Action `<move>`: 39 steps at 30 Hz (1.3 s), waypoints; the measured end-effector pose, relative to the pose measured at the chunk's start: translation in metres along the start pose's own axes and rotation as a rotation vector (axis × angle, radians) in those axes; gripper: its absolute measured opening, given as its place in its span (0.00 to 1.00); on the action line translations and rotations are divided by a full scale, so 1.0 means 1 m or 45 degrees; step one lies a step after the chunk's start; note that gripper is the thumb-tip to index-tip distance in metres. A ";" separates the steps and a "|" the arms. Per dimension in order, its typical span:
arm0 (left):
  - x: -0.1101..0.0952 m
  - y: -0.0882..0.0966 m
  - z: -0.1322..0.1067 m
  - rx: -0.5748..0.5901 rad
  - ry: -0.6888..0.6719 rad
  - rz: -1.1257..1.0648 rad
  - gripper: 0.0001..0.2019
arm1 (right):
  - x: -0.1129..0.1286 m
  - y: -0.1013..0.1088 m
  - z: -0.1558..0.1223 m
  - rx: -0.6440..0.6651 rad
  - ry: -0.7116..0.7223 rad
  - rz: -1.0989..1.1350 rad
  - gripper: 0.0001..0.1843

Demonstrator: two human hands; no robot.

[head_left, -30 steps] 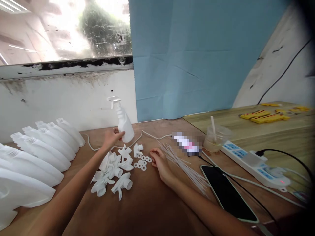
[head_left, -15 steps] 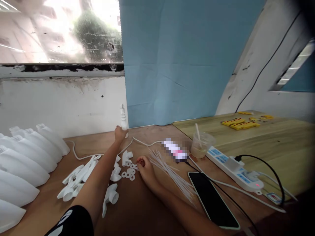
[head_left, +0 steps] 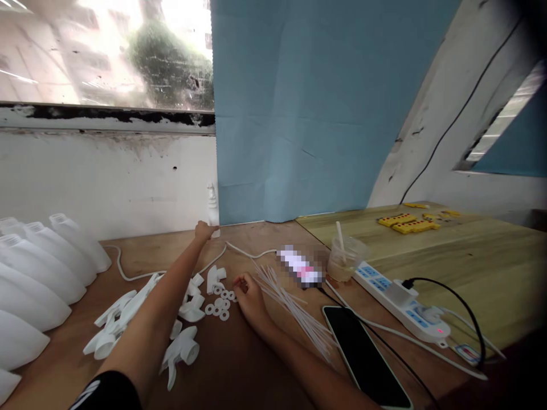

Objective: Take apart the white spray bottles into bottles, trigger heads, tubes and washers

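Observation:
My left hand (head_left: 205,230) reaches to the back of the table, its fingers closed at the base of a narrow white plastic piece (head_left: 212,204) standing upright against the wall. My right hand (head_left: 252,300) rests on the table with curled fingers; whatever may be in them is hidden. Just left of it lie several small white ring washers (head_left: 220,306). White spray trigger heads (head_left: 183,348) are scattered beside my left forearm, with more of them (head_left: 111,324) on its other side. Thin white plastic tubes (head_left: 294,307) lie right of my right hand.
White bottles (head_left: 32,285) stand in rows at left. On the right are a black-screened phone (head_left: 365,356), a lit, blurred-out device (head_left: 300,266), a plastic cup with a straw (head_left: 347,261) and a power strip (head_left: 401,304) with cables. Yellow parts (head_left: 408,223) lie farther back.
The view has shifted slightly, so most things sit a little farther left. My right hand's fingertips have lifted slightly off the washers. My left hand stays at the standing white piece.

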State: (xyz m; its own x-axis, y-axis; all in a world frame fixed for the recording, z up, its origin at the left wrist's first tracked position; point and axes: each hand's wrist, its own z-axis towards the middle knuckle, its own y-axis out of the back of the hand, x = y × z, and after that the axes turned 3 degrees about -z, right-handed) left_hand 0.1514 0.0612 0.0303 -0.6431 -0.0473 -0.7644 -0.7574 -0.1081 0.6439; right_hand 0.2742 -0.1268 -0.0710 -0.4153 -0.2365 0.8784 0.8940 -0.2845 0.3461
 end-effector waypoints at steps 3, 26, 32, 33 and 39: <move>0.007 0.030 -0.029 0.127 -0.164 0.061 0.15 | 0.004 0.007 0.001 0.054 0.047 -0.099 0.09; 0.099 0.048 -0.273 0.574 -1.559 0.374 0.14 | 0.016 0.041 0.006 0.320 0.364 -0.664 0.19; 0.115 0.043 -0.262 0.523 -1.405 0.128 0.22 | 0.013 0.048 0.009 0.379 0.388 -0.722 0.14; 0.118 0.043 -0.261 0.508 -1.372 0.080 0.22 | 0.013 0.048 0.008 0.388 0.393 -0.732 0.14; 0.125 0.045 -0.253 0.472 -0.777 -0.234 0.16 | 0.011 0.048 0.012 0.438 0.422 -0.830 0.10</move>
State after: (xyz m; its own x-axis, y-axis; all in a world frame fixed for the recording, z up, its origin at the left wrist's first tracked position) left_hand 0.0652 -0.2009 -0.0449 -0.3686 0.5116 -0.7762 -0.7781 0.2870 0.5587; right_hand 0.3143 -0.1319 -0.0410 -0.8510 -0.4001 0.3402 0.4340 -0.1711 0.8845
